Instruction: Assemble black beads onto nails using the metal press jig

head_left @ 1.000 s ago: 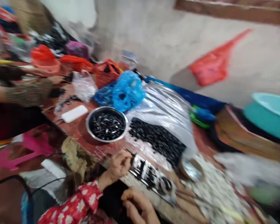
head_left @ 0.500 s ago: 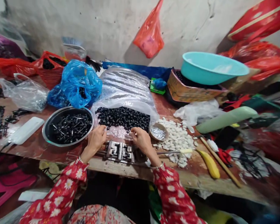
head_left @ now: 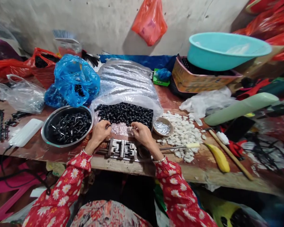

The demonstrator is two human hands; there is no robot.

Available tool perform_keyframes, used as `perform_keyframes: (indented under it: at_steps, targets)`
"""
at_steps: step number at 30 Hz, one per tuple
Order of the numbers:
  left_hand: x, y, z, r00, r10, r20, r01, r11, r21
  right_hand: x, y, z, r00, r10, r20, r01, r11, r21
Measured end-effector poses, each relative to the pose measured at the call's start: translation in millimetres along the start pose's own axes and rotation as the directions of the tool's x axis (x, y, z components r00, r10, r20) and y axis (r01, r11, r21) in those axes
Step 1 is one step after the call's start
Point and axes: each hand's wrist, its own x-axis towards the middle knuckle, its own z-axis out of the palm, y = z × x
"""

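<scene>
My left hand (head_left: pixel 99 134) is closed in a pinch at the left front edge of a pile of small black round parts (head_left: pixel 125 113). A dark bit, probably one of those parts, shows at its fingertips. Across from it, my right hand (head_left: pixel 143 135) pinches with thumb and forefinger; a tiny pale thing seems to show there, too small to name. The pile spills from a clear plastic bag (head_left: pixel 127 78). Between and just below my hands, a metal clamping jig (head_left: pixel 123 149) lies at the table's front edge. A small bowl of metal pins (head_left: pixel 162 127) stands beside my right hand.
A metal basin (head_left: pixel 44 132) of black parts with pins stands left, near a blue bag (head_left: pixel 75 80). White pieces (head_left: pixel 184 134) are heaped right, beside a yellow banana-shaped thing (head_left: pixel 219 157) and a wooden-handled hammer (head_left: pixel 232 154). A turquoise basin (head_left: pixel 213 58) rests on a box (head_left: pixel 198 80).
The view has shifted slightly downward and closer. Both hands stay pinched over the front of the black pile, with my left hand moved a little toward the right.
</scene>
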Motion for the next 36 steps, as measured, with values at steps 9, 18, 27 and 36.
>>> perform_keyframes:
  at_steps: [9,18,27,36]
  targets:
    - [-55.5,23.3,-30.4,0.978,0.194,-0.082,-0.21,0.907,-0.364,-77.3,2.3,-13.3,0.972,-0.037,-0.231,0.138,0.887,0.44]
    - [-86.4,31.6,-29.1,0.913,0.408,0.023,-0.391,0.889,-0.239,-104.9,-20.8,-4.4,0.953,-0.193,-0.233,0.263,0.908,0.325]
    - [-79.1,31.8,-26.9,0.925,0.379,0.013,-0.365,0.898,-0.245,-98.5,-21.5,3.5,0.948,-0.177,-0.265,0.245,0.937,0.25]
    - [-70.1,34.9,-31.5,0.919,0.368,0.139,-0.346,0.925,-0.16,-86.8,-22.4,11.6,0.966,-0.153,-0.207,0.175,0.98,0.095]
